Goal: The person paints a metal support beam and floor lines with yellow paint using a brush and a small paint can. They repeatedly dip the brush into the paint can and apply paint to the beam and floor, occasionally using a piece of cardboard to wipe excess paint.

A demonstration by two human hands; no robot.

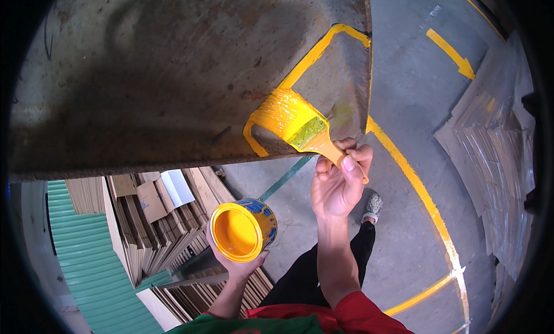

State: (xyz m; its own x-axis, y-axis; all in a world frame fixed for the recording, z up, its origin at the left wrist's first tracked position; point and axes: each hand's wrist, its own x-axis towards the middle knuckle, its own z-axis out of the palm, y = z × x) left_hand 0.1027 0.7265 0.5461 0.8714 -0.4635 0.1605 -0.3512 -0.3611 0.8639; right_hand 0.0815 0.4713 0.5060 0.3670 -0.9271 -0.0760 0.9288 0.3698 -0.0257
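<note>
- 2 bare hands: a left hand and a right hand, the right thumb showing its nail.
- 2 bare forearms, 1 below each hand.
- A plain bright-red fabric sleeve, below the right hand.
- Dark-green fabric of the top, below the left hand, with a small red patch cut off by the lower edge.
- A red fabric panel between the 2 forearms.
- Plain black trousers, showing on both sides of the right forearm.
- 1 mottled grey-and-white shoe, lower and rightward of the right hand.
</note>
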